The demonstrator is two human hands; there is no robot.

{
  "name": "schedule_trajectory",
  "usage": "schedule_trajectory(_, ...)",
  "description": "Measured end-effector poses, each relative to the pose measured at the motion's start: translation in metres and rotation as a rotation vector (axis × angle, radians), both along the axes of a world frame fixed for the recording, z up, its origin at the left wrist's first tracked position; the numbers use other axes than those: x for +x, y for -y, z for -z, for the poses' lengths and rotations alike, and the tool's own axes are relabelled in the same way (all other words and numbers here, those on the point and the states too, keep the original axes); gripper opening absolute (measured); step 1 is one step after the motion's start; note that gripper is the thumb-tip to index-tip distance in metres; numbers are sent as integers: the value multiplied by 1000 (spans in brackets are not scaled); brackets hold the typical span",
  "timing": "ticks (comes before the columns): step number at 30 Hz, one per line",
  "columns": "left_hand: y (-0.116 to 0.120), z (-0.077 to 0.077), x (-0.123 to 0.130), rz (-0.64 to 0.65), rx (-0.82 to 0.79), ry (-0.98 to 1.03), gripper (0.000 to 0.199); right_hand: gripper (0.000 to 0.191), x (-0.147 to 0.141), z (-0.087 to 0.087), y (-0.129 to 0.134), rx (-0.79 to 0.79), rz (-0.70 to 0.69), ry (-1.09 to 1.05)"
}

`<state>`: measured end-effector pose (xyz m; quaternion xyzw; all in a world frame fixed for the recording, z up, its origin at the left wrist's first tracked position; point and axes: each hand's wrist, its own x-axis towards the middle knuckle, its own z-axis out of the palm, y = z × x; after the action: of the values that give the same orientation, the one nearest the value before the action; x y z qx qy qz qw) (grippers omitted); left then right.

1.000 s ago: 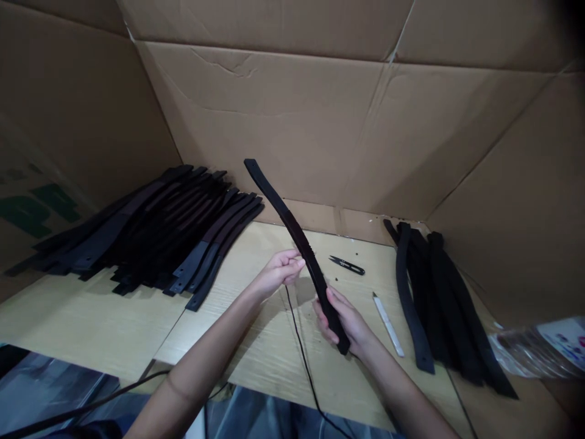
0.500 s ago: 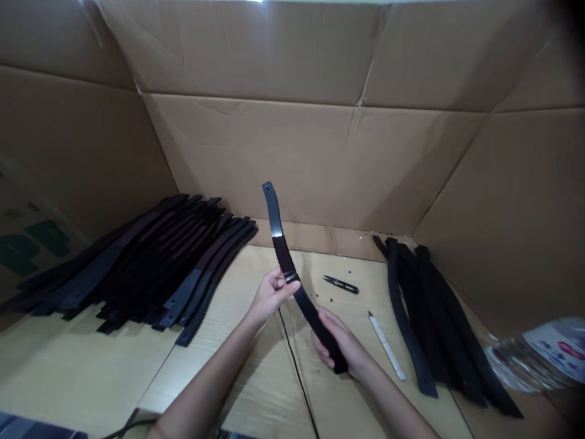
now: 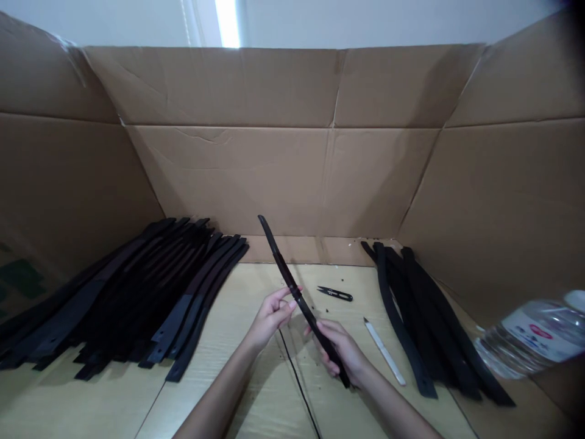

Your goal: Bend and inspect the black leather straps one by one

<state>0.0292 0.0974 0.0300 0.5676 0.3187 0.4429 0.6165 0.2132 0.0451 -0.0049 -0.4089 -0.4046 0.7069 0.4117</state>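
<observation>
At its near end, the right hand [image 3: 342,349] clasps the strip [image 3: 307,312], which slants far-left; the left hand [image 3: 273,315] pinches its middle.

The held curved strip [image 3: 308,314] looks smooth, with a faint gloss; the left pile of strips [image 3: 137,292] and the right bunch of strips [image 3: 429,323] are mostly matt. The thread snips [image 3: 336,294] have a dark finish — metal or plastic, hard to tell. Clear, shiny plastic forms the water bottle [image 3: 530,338]. The cardboard wall [image 3: 219,177] is matt and creased; the tabletop [image 3: 228,323] — wood-like — shows a soft sheen.
</observation>
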Motion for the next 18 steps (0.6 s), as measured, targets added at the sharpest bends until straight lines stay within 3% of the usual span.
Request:
schedule_trajectory(5, 1, 0, 3, -23, 12, -11, 51, 54, -1, 4, -3, 61, -174, -144)
schedule_trajectory(7, 3, -1, 4, -59, 19, 0, 51, 57, -2, 4, -2, 65, -183, -160)
schedule_trajectory(13, 6, -9, 4, -212, 34, 15, 50, 40, -3, -1, -1, 158, -55, 54)
schedule_trajectory(16, 4, -12, 1, -300, 56, 23, 45, 44, -6, -2, -3, 209, 15, 150)
schedule_trajectory(18, 2, -11, -1, -294, 55, 29, 43, 48, -8, -2, -3, 232, 62, 209)
